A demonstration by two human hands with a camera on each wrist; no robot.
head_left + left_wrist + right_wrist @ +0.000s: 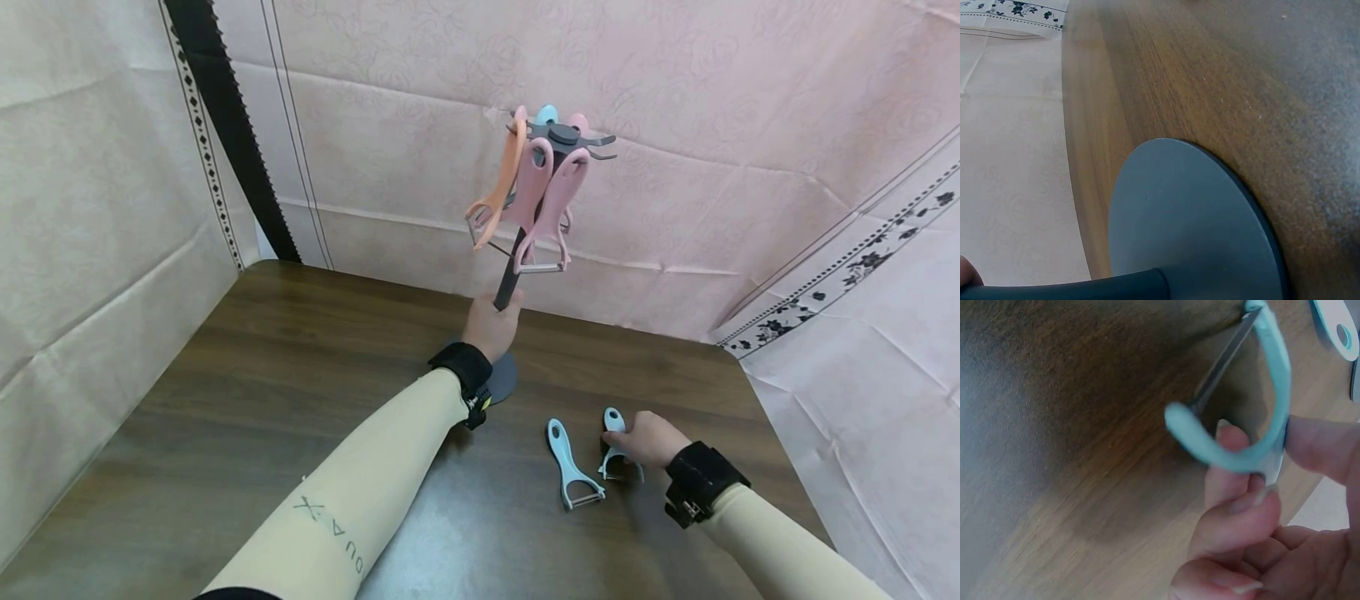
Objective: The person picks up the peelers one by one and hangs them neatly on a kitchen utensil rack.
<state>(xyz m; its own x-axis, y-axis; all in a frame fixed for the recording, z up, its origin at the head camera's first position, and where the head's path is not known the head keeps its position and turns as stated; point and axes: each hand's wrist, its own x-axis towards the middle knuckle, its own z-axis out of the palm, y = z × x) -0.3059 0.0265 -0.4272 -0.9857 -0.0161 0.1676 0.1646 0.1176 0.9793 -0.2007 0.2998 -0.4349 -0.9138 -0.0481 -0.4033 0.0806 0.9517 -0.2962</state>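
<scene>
My left hand grips the dark grey post of a utensil stand, whose round base rests on the table in the left wrist view. From its top hooks hang an orange peeler, several pink peelers and a light blue one at the back. Farther right, my right hand pinches a light blue peeler by its handle, thumb against fingers; its blade end points away from the fingers. Another light blue peeler lies flat on the table to the left of that hand.
The brown wooden table has a rounded far edge. Pale patterned cloth hangs behind it and along both sides. Some hooks on the right of the stand hold no peeler.
</scene>
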